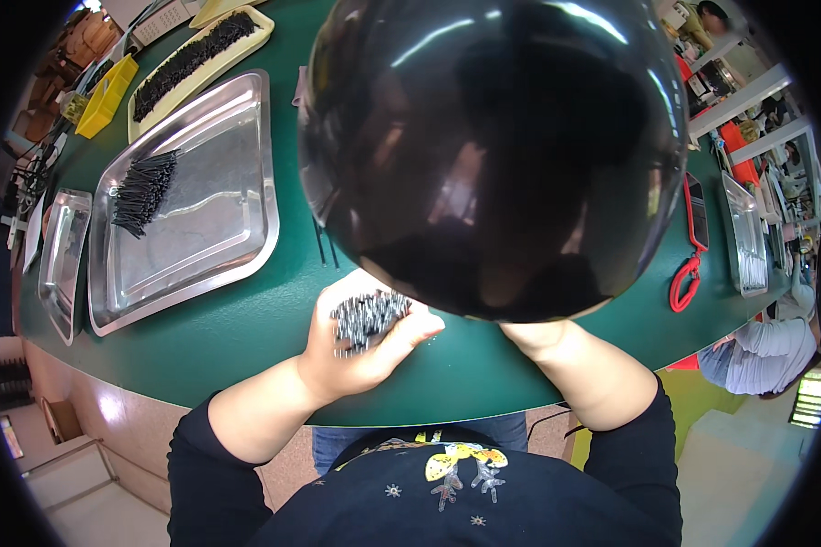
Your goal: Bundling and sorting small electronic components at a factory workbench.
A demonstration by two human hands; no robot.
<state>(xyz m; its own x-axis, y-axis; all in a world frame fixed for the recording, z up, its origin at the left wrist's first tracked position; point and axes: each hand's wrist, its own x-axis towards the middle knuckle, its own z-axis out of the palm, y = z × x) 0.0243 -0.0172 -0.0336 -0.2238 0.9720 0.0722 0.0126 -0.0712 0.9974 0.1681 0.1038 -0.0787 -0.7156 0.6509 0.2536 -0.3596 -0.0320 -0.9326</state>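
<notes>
My left hand point(360, 351) is closed round a dense bundle of thin dark rods point(369, 321), whose shiny ends point up. Its thumb presses along the bundle's right side. A big glossy black dome point(502, 155), perhaps a lamp shade, fills the upper middle of the view. My right hand point(536, 335) reaches under this dome, so only the wrist shows; its fingers and anything in them are hidden. A couple of thin black rods point(321, 246) stick out past the dome's left edge, just beyond my left hand.
On the green table point(456, 374), a large steel tray point(219, 173) at left holds black rods point(144, 193). Around it are a narrow steel tray point(79, 214), a cream tray point(266, 29) of black pieces and a yellow bin point(108, 98). A red-cased phone point(696, 210) lies at right.
</notes>
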